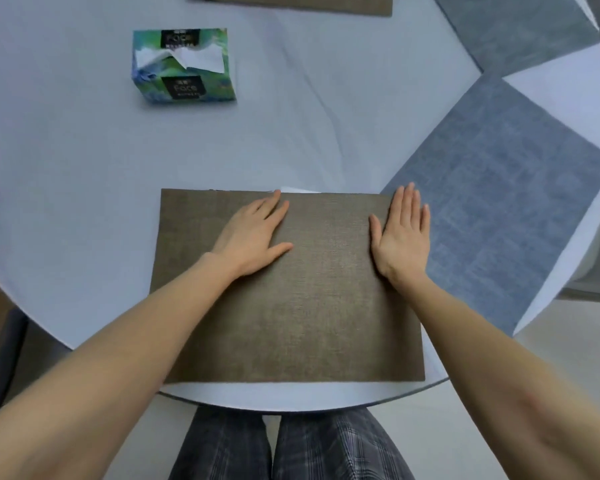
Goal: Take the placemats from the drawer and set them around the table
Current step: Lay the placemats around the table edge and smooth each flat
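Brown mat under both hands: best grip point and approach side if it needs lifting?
The near edge of the brown mat. It lies flat on the table, but that edge sits close to the rim, so slide it slightly past the rim and pinch it from the person's side, thumb on top.

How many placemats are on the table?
4: a brown placemat under both hands, a blue placemat to its right, another blue one beyond, a brown one at the far edge. More may lie out of view.
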